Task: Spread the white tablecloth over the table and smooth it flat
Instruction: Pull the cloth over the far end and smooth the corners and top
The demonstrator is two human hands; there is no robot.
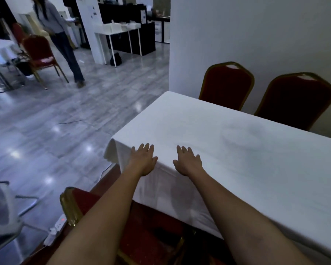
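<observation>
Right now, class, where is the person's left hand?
In the head view, the left hand lies flat on the white cloth tablecloth at the table's near left corner, beside the right hand.

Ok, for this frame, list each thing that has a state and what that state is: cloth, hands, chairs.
Tablecloth: spread over the table, near corner draped, faint ripples at centre.
Left hand: open, palm flat on the cloth at the near edge.
Right hand: open, palm flat on the cloth.
Two red chairs: upright, at the table's far side by the wall.
Near red chair: upright, beside the table.
</observation>
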